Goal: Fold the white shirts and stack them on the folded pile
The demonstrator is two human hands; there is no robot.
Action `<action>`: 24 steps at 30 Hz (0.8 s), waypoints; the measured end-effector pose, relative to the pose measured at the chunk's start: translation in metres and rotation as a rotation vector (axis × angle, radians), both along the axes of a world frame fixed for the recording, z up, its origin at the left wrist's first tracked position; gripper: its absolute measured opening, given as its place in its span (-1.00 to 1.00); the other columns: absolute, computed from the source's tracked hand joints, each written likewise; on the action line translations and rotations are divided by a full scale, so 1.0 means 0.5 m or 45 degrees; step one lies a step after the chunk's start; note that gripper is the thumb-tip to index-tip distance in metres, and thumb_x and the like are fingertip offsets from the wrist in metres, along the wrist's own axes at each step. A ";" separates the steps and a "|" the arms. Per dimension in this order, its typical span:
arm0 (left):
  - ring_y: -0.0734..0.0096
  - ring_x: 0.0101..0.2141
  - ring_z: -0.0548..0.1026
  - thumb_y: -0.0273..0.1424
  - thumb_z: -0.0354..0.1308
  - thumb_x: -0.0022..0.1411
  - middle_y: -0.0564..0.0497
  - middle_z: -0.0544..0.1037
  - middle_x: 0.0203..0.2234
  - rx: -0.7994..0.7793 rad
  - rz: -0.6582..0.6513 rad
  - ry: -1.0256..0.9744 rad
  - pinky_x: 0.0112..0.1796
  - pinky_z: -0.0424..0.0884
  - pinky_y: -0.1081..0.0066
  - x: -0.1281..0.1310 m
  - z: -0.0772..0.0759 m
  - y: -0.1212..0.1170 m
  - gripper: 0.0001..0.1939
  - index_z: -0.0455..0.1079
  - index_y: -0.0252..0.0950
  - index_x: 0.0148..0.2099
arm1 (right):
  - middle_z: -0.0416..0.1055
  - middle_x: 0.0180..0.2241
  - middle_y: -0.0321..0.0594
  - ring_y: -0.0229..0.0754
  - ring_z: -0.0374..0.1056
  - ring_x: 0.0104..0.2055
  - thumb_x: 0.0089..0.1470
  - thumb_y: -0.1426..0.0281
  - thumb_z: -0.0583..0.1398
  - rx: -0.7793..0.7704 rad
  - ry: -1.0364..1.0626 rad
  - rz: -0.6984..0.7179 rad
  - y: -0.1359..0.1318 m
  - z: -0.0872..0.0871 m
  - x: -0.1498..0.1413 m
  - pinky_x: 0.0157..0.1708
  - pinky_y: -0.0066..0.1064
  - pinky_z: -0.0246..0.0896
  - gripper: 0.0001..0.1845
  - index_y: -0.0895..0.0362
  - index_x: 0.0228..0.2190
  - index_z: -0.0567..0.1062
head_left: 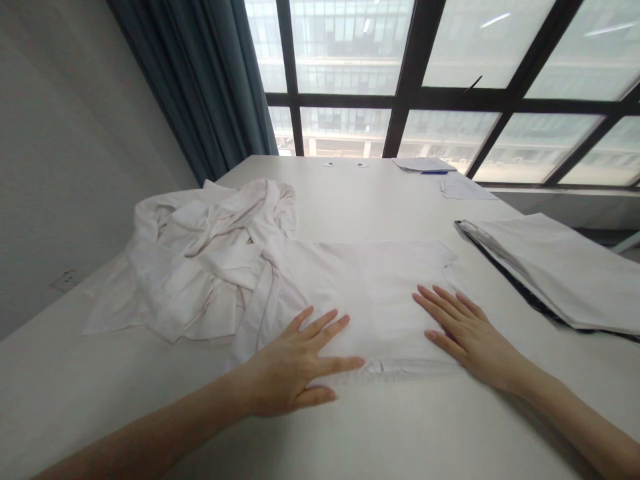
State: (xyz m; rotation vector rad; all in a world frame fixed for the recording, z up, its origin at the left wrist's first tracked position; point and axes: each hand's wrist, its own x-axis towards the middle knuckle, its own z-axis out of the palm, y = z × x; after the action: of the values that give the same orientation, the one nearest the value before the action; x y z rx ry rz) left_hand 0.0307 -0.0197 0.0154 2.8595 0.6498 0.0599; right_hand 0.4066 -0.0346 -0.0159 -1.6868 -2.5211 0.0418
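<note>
A white cloth garment (370,287) lies spread on the white table, its right part flat and its left end creased. My left hand (295,367) rests on its near left portion with fingers spread. Flat on the right part of the fabric lies my right hand (465,333), fingers stretched out and palm down. Neither hand grips anything. To the left, a crumpled heap of white cloth (200,260) adjoins the flat piece; where one ends and the other begins is hard to make out.
On the right, folded white cloth (570,267) lies over a black flat item (525,293). Papers (425,164) and a blue pen (434,173) lie at the table's far right. Behind the table (350,207) are a blue curtain (210,80) and windows; a wall stands at left.
</note>
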 end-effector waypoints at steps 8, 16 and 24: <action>-0.06 0.35 -0.03 -0.09 0.17 0.30 -0.03 -0.10 0.41 -0.121 -0.054 -0.061 0.28 -0.11 -0.10 -0.020 0.021 -0.003 -0.39 0.13 0.14 0.34 | 0.23 0.27 -0.02 0.11 0.17 0.27 0.19 -0.04 0.00 0.165 0.233 -0.321 0.027 -0.021 0.074 0.20 0.03 0.11 -0.31 0.08 0.21 0.29; 0.34 0.17 0.38 -0.48 -0.08 0.43 -0.02 0.52 0.08 0.008 0.274 -0.401 0.22 0.19 0.21 -0.053 -0.009 0.036 -0.64 0.34 -0.18 0.18 | 0.47 -0.07 0.10 0.08 0.43 -0.21 0.10 -0.06 0.08 0.273 0.407 -0.537 0.040 -0.014 0.119 -0.09 -0.05 0.32 -0.26 0.21 0.10 0.38; 0.14 0.23 0.29 -0.48 -0.10 0.37 -0.10 0.41 0.18 0.300 0.562 -0.296 0.18 0.22 -0.02 -0.066 -0.047 0.059 -0.58 0.36 -0.20 0.19 | 0.49 -0.31 -0.05 -0.06 0.35 -0.46 0.06 -0.16 0.06 0.133 0.421 -0.679 0.029 0.009 0.115 -0.38 -0.20 0.29 -0.16 0.21 0.13 0.35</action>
State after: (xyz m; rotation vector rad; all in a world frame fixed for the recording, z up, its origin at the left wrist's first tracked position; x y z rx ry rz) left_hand -0.0021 0.0098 -0.0079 2.7965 1.2778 0.5601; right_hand 0.4641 -0.0200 -0.0113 -2.0485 -1.7569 0.1284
